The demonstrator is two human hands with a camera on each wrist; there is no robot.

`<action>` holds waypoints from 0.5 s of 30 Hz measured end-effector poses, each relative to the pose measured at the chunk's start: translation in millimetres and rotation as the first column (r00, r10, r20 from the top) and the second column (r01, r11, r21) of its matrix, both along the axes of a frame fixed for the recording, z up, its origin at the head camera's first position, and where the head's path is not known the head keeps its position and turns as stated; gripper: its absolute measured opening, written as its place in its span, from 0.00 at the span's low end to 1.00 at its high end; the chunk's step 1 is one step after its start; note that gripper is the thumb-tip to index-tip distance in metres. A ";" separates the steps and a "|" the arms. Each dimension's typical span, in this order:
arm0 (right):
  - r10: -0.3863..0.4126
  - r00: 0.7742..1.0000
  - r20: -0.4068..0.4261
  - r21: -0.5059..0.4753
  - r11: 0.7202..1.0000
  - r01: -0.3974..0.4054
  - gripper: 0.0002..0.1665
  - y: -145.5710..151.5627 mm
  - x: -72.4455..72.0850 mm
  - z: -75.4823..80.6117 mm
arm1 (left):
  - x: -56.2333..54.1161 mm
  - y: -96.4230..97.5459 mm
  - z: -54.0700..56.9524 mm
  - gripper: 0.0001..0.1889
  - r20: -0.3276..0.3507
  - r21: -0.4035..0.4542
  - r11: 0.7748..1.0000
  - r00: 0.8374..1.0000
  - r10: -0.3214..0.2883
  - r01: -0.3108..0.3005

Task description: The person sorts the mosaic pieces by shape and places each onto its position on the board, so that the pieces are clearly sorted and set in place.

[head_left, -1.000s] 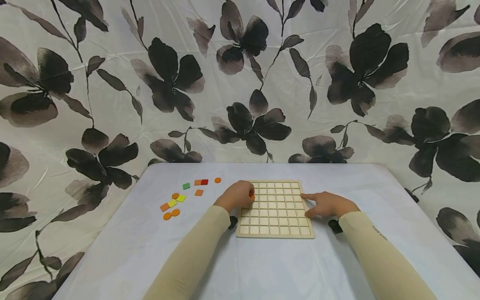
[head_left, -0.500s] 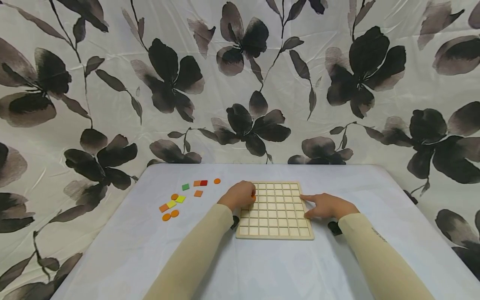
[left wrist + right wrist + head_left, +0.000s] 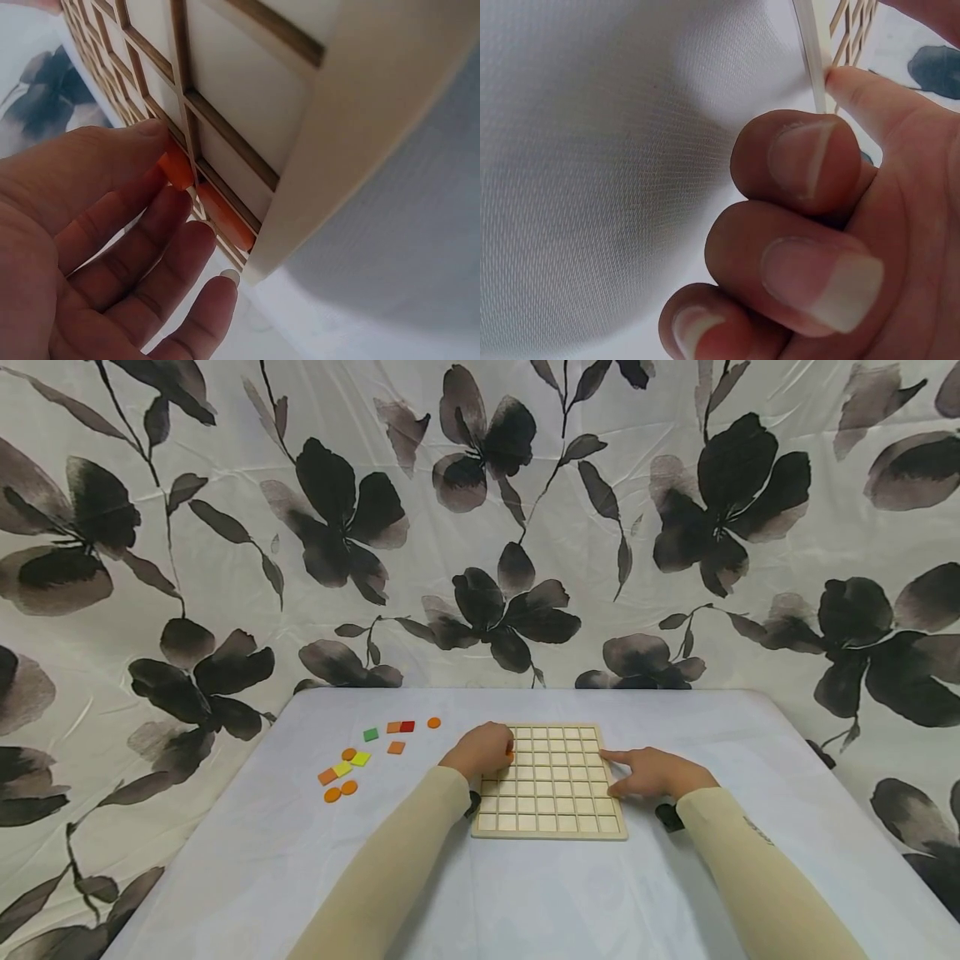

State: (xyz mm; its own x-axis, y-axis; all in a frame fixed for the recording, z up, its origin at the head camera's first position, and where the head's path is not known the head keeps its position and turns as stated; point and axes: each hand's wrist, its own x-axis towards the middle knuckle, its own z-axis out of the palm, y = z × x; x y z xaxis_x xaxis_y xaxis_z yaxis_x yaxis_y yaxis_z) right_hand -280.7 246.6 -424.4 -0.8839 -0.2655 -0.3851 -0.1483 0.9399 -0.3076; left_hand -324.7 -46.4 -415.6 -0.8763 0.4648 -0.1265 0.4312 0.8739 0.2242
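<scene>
A wooden grid board lies on the white table. Over its left part, my left hand pinches an orange disc between thumb and fingertips, right at a cell. Beside it, a second orange disc sits in a cell near the board's border, as the left wrist view shows. At the right edge of the board, my right hand touches the frame with outstretched index finger and thumb. Its other fingers are curled in and hold nothing.
Left of the board lie loose flat pieces: orange discs, yellow squares, a green square, a red square and orange squares. Behind the table hangs a flowered cloth.
My left hand has shifted slightly to the right over the board with the orange disc in its fingers. The right hand stays at the board's edge.
</scene>
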 end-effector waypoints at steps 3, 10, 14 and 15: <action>0.000 1.000 0.004 -0.002 1.000 0.000 0.47 -0.9 0.0 -0.3 | 0.9 -0.2 0.4 0.06 -0.005 0.002 1.000 1.000 -0.013 0.013; 0.002 1.000 0.000 -0.005 1.000 -0.002 0.47 0.0 0.3 -0.5 | 0.9 -0.1 -0.6 0.05 0.006 0.015 1.000 1.000 -0.024 0.024; -0.002 1.000 -0.003 -0.007 1.000 0.002 0.47 0.2 1.2 0.4 | 1.1 -0.6 -1.3 0.03 0.010 0.005 1.000 1.000 -0.009 0.009; -0.003 1.000 -0.004 -0.008 1.000 0.003 0.48 0.2 1.5 0.8 | 1.5 -1.0 -1.1 0.03 0.013 0.007 1.000 1.000 -0.001 0.001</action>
